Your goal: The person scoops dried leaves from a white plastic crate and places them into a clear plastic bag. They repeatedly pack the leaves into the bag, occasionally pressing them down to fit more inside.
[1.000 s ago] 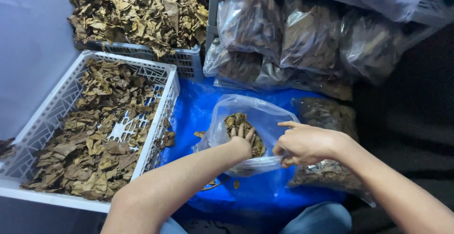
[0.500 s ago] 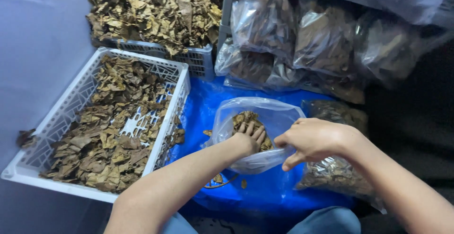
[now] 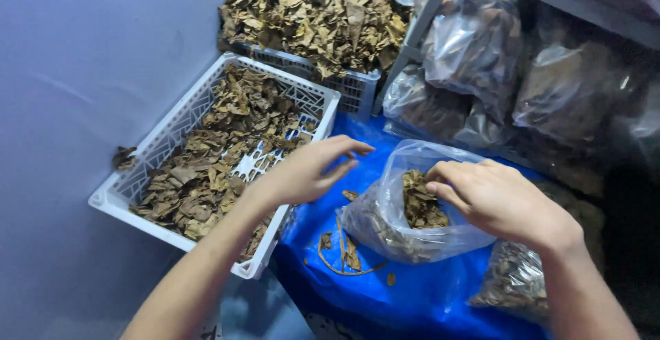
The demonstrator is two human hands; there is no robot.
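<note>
1. A blue sheet (image 3: 412,299) covers the floor.
2. A clear bag (image 3: 405,223) of dry leaves lies on it at 3 o'clock.
3. Loose leaf bits (image 3: 344,250) lie beside the bag, at 6 o'clock.
4. A white basket (image 3: 172,134) sits at 9 o'clock.

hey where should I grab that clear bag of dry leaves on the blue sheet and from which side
Probably the bag at its open rim, from above and the near right. It lies slumped on the blue sheet with the mouth up and loose film gathered there, where the right hand already pinches it. The leaf-filled belly is soft and would sag. The left hand hovers open beside the crate.
</note>
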